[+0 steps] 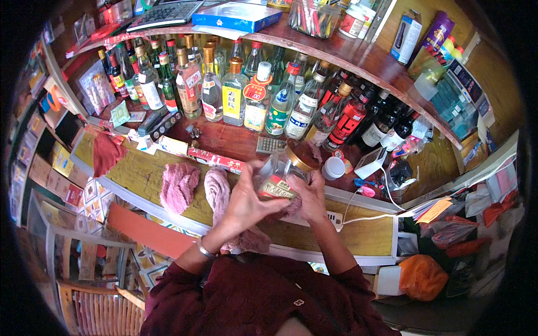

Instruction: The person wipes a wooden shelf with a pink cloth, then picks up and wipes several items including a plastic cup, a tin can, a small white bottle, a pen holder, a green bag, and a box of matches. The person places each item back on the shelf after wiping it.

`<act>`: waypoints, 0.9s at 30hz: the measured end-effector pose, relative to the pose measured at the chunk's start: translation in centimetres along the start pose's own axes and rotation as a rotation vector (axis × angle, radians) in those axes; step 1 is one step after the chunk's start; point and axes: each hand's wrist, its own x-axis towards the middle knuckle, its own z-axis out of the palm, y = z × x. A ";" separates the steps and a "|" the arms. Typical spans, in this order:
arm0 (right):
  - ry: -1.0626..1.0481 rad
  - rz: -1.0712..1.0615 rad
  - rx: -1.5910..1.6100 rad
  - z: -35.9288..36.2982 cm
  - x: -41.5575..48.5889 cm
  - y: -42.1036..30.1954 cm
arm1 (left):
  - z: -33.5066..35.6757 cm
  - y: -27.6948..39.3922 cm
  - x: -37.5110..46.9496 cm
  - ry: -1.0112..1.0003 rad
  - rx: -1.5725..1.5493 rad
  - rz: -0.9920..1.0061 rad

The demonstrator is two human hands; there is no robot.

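Note:
Both my hands hold a clear jar (275, 168) with a gold-rimmed lid and a printed label; it is tilted with the lid up and to the right. My left hand (248, 199) spreads its fingers and thumb around the jar's left side and base. On the other side, my right hand (310, 195) grips the jar with the thumb on its front. Some pink cloth (292, 208) shows below the jar between my hands; whether a hand holds it I cannot tell. A pink towel (216, 191) lies beside my left wrist, and another pink towel (180, 187) lies farther left.
Several liquor bottles (235, 98) crowd the shelf behind the jar. A calculator (270, 145), a long red box (218, 160) and a white round tub (333, 168) stand close to my hands. A white cable (370, 217) runs to a power strip (335, 220) at right. The upper shelf edge (336, 52) overhangs the bottles.

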 end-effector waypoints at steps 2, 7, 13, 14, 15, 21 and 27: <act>-0.129 0.000 -0.101 -0.4 -0.2 0.0 | -1.3 -0.8 0.5 -0.147 -0.467 -0.134; -0.117 0.054 -0.242 0.2 -0.3 0.6 | -1.4 -1.3 0.0 -0.185 -0.495 -0.202; -0.011 -0.393 -0.616 1.1 -0.4 0.7 | -0.5 -1.6 -0.7 0.052 -0.183 -0.110; 0.016 -0.478 -0.723 1.3 -0.6 0.8 | -0.5 -1.6 -0.7 0.094 -0.131 -0.086; 0.022 -0.504 -0.774 1.5 -0.9 0.9 | -0.4 -1.8 -0.7 0.128 -0.120 -0.094; -0.009 -0.718 -0.849 2.7 -1.2 -0.4 | -1.0 -2.2 0.3 0.225 -0.209 -0.141; -0.071 -0.308 -0.379 2.4 -0.9 -4.1 | -0.5 -1.3 0.3 0.202 -0.817 -0.194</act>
